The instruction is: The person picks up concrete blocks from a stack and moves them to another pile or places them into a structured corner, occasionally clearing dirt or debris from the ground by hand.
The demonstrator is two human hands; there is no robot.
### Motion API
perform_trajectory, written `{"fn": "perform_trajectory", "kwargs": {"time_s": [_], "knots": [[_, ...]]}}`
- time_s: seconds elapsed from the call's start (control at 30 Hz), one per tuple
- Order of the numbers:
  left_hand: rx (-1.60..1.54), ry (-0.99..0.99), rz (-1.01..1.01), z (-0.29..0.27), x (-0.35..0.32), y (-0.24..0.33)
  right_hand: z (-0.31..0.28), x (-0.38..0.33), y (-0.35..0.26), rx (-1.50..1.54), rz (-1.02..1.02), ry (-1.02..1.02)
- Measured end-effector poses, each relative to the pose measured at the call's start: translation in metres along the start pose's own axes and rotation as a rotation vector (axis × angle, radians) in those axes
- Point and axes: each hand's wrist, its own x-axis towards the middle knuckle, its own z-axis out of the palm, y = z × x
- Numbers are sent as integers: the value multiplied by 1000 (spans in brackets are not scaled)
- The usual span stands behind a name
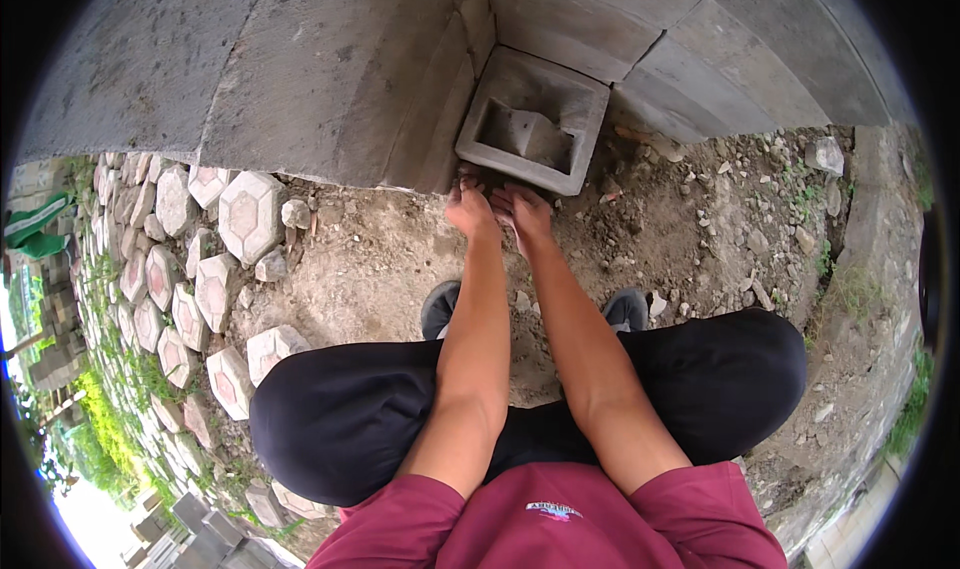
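Note:
A square, grey concrete box [583,164] with a thick rim sits in the corner between two block walls. Inside its hollow lies a grey angular lump [525,134], perhaps concrete. Both my arms reach forward to the near side of this box, low by the ground. My left hand [468,209] is at its near left corner, fingers bent together in the shadow; whatever they pinch is too small to make out. Close beside it, my right hand [524,211] is under the near rim with fingers stretched toward the left hand. Shade hides whether the fingertips touch the box.
Grey block walls [300,79] rise on the left and at the back right [760,54]. Hexagonal paving stones [250,217] lie piled to the left. Loose soil and rubble [700,209] cover the right side, with a concrete edge [870,239] beyond. My shoes [627,309] stand near the box.

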Motion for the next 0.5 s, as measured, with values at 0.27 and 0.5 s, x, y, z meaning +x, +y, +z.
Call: {"fn": "perform_trajectory", "kwargs": {"time_s": [0.27, 0.5], "knots": [[115, -51, 106, -18, -1, -16, -28, -16, -11, -755, -412, 474], [98, -92, 61, 3, -8, -13, -57, -24, -19, -1167, -478, 222]]}}
